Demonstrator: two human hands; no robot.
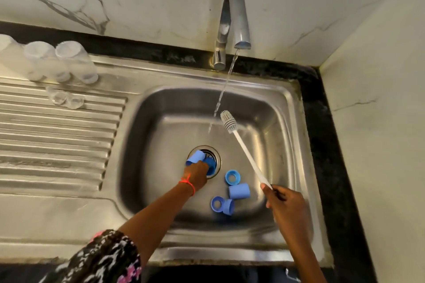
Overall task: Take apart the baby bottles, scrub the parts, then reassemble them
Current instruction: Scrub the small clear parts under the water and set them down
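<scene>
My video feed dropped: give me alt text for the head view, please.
Over a steel sink with the tap running, the left hand grips blue bottle parts at the drain while the right hand holds a bottle brush. Clear bottles stand on the drainboard.

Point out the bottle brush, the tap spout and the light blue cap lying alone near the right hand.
bottle brush [228, 121], head view, on the bristled head.
tap spout [239, 16], head view, on the downward bend of the metal spout.
light blue cap [239, 191], head view, on its side wall.
</scene>
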